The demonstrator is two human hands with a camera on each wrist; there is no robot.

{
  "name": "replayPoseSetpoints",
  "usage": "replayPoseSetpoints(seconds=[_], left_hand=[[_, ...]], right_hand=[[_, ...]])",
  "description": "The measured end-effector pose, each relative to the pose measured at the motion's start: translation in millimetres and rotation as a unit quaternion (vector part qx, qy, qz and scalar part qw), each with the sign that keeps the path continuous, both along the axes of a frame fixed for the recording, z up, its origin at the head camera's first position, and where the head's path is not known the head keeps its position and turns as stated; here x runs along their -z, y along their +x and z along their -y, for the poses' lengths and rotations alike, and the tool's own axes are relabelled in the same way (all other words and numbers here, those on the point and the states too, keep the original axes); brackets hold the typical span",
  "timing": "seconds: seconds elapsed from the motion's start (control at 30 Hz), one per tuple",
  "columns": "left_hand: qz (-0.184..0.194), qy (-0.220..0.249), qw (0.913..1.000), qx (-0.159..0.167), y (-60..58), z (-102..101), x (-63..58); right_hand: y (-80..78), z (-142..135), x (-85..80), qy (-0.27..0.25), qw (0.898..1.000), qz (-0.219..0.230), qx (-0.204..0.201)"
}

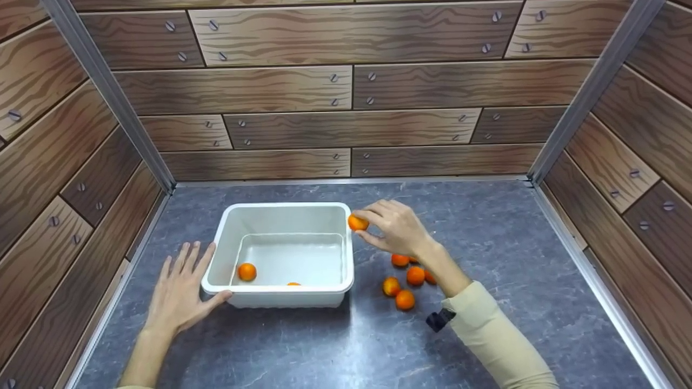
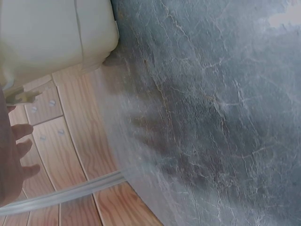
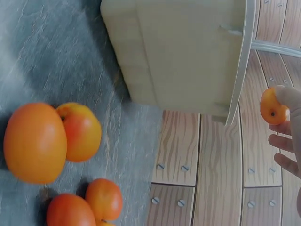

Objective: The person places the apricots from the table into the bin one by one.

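A small round orange fruit (image 1: pixel 358 222) is pinched between the thumb and fingers of my right hand (image 1: pixel 397 227), just beside the right rim of a white plastic tub (image 1: pixel 286 289). In the right wrist view the same fruit (image 3: pixel 273 106) shows a dark spot, level with the tub's rim (image 3: pixel 242 61). My left hand (image 1: pixel 181 294) has its fingers spread at the tub's left side, the thumb touching the front left corner. Inside the tub lie an orange fruit (image 1: pixel 247 272) and another fruit (image 1: pixel 293 283), mostly hidden by the front wall.
Several loose orange fruits (image 1: pixel 405 300) lie on the grey marbled tabletop (image 1: pixel 303 346), right of the tub; my right forearm partly covers them. Wood-patterned walls (image 1: pixel 346 86) with metal edging enclose the back and both sides.
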State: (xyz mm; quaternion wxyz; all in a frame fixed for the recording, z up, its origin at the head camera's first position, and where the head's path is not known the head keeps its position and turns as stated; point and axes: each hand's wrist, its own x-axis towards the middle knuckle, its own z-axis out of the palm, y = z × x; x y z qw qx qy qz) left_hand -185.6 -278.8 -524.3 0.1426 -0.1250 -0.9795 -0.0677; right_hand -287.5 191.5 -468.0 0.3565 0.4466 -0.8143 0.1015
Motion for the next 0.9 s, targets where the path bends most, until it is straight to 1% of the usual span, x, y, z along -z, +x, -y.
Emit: replayPoseSetpoints(seconds=[0.27,0.63,0.73,0.9], left_hand=[[-0.001,0.002,1.0000,0.002,0.4,-2,1.7],[0.011,0.006,0.9999,0.001,-3.7,-3,-0.2],[0.012,0.005,0.9999,0.000,-3.6,-2,0.3],[0.002,0.004,1.0000,0.000,-2.6,-1,1.7]], right_hand=[[4.0,10,-2.2,-0.013,1.000,-0.003,-0.016],[7.0,23,-0.7,-0.014,1.000,0.004,-0.017],[8.4,29,1.2,-0.010,1.000,0.001,-0.023],[10.9,42,4.8,0.010,0.999,-0.015,-0.040]])
